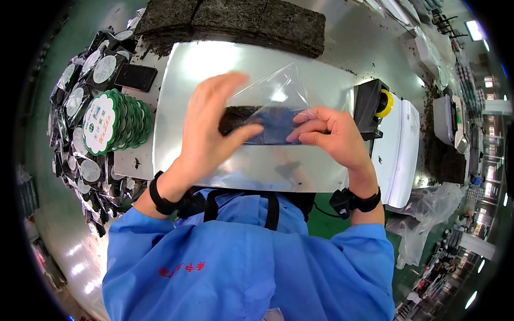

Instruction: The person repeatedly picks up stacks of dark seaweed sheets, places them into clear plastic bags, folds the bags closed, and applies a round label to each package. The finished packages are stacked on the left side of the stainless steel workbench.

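A dark pressed slab that looks like dried seaweed (233, 119) lies on a shiny metal board (235, 171) in front of me. Clear plastic film (281, 91) covers its right part, with one pointed corner folded up and away from me. My right hand (337, 131) has its fingers bent together on the film at the slab's right end. Over the left end hovers my left hand (206, 123), its upper fingers smeared by motion. Its thumb is well apart from the fingers and it holds nothing I can see.
Larger dark slabs (230, 21) lie beyond the board. To the left are a phone (136, 77), stacked green-edged round labels (120, 122) and a heap of black packets (88, 142). On the right stand a black tape dispenser (368, 109), white sheets (404, 155) and crumpled plastic (428, 219).
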Motion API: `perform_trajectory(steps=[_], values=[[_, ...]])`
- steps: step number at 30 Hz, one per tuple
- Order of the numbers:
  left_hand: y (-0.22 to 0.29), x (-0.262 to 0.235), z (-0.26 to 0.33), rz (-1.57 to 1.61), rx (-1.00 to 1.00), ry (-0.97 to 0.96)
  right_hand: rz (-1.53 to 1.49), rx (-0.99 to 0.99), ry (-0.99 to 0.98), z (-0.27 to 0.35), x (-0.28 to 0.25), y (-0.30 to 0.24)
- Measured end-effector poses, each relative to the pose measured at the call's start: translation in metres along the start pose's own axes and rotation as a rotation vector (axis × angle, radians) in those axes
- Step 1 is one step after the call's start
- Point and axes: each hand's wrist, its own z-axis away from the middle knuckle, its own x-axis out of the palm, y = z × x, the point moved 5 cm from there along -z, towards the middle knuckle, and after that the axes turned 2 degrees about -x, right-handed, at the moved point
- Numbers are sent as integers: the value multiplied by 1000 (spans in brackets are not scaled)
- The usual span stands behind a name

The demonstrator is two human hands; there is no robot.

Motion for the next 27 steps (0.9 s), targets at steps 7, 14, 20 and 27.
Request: perform_trajectory(steps=[7,14,20,27], values=[[-63,41,-1,747,-718,-621,497,-438,557,15,-15,-11],[-63,41,-2,770,-767,-585,-7,-181,350,-3,-22,28],[-40,35,-15,489,-27,-580,-60,-495,304,-5,-19,29],[19,33,15,-275,453,-659,-30,-666,208,-11,-18,27]])
